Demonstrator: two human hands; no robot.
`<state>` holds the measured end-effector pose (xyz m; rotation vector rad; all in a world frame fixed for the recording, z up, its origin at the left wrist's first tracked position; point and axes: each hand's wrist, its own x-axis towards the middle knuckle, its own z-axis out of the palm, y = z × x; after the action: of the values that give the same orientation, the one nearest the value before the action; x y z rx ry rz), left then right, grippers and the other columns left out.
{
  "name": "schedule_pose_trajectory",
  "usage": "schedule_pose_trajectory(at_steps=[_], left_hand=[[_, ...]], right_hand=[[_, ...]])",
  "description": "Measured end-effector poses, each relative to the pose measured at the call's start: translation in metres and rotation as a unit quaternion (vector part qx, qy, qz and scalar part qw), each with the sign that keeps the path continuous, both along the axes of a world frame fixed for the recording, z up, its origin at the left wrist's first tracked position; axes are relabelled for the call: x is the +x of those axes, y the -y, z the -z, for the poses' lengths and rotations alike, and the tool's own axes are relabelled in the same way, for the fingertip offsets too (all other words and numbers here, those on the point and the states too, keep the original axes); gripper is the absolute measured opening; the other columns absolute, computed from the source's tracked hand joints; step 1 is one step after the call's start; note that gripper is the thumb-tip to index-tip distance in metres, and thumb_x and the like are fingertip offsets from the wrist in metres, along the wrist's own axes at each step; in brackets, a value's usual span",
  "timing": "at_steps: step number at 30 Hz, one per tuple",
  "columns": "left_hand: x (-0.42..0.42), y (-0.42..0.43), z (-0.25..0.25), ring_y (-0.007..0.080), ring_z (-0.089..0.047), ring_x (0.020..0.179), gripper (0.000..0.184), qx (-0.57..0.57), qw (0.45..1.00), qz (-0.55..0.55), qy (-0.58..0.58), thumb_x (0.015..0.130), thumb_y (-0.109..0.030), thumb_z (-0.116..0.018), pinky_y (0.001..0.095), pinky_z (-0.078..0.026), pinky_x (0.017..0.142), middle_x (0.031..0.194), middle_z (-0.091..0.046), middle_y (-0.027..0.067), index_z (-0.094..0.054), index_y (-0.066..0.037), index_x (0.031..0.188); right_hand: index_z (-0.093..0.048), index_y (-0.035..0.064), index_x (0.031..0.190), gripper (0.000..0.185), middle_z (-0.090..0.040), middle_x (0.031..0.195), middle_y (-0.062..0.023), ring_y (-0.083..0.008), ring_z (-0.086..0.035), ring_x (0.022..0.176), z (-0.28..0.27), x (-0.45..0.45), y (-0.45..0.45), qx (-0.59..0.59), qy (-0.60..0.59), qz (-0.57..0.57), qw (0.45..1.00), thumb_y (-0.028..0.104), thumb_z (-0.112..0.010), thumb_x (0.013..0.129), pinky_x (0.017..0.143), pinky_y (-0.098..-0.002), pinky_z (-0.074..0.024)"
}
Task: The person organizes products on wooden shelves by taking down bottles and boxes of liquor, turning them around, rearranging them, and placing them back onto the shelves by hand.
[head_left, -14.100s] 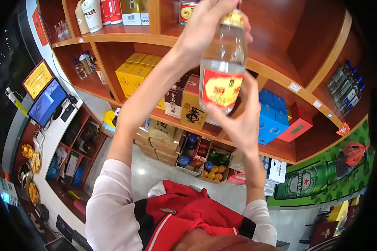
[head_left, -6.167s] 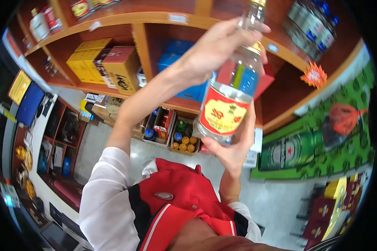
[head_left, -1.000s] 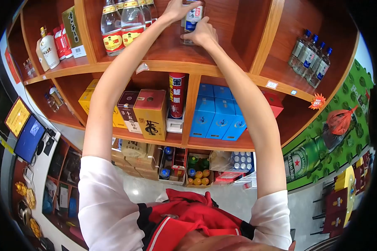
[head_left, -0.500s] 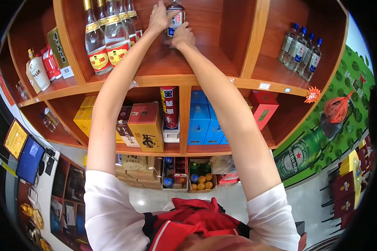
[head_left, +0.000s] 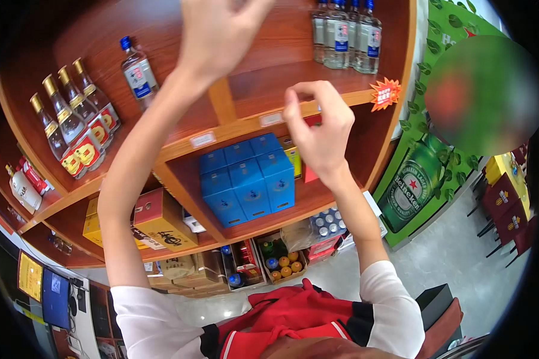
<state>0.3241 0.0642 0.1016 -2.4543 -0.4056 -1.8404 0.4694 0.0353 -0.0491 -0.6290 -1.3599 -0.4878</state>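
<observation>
My left hand [head_left: 221,39] is raised at the top edge, its thumb apart and nothing visible in it; some fingertips are cut off by the frame. Lower and to the right, my right hand [head_left: 323,125] is empty, fingers loosely curled with a gap at the thumb, before the shelf edge. A blue-capped clear bottle [head_left: 139,78] stands on the upper shelf, left of my left forearm and touched by neither hand. Farther left stand several gold-capped bottles [head_left: 81,137] with red and yellow labels. Several blue-capped bottles [head_left: 336,39] stand in the right compartment, nearest to my left hand.
Blue boxes [head_left: 248,182] and a yellow-brown box [head_left: 164,221] fill lower compartments. A price tag [head_left: 202,140] and an orange star sign [head_left: 385,94] mark the shelf edge. Cartons of bottles [head_left: 284,263] sit below. Right are a green beer poster [head_left: 410,185] and maroon chairs [head_left: 500,203].
Both hands have let go of the blue-capped bottle and moved away from it to the right. The view has turned right, bringing the right compartment's bottles closer to the middle.
</observation>
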Motion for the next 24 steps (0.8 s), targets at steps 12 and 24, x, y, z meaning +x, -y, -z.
schedule_pose_trajectory(at_steps=[12, 24], left_hand=[[0.248, -0.233, 0.017, 0.0431, -0.055, 0.125, 0.089, -0.100, 0.968, -0.219, -0.075, 0.079, -0.076, -0.071, 0.0538, -0.048, 0.102, 0.127, -0.055, 0.0256, -0.065, 0.000, 0.125], [0.263, -0.219, 0.029, 0.0362, -0.068, 0.112, 0.087, -0.101, 0.984, -0.140, -0.036, 0.078, -0.056, -0.086, 0.0450, -0.052, 0.098, 0.119, -0.068, 0.0271, -0.054, 0.005, 0.131]], right_hand=[[-0.066, 0.0013, 0.090, 0.015, -0.066, 0.083, -0.0119, -0.0307, -0.064, 0.077, 0.080, 0.160, 0.026, -0.087, -0.005, 0.025, 0.996, 0.005, -0.077, 0.082, 0.070, -0.0406, -0.0523], [-0.066, 0.0001, 0.093, 0.011, -0.068, 0.086, -0.0115, -0.0272, -0.066, 0.077, 0.092, 0.221, 0.015, -0.134, -0.082, -0.076, 0.985, 0.003, -0.074, 0.086, 0.072, -0.0371, -0.0530]])
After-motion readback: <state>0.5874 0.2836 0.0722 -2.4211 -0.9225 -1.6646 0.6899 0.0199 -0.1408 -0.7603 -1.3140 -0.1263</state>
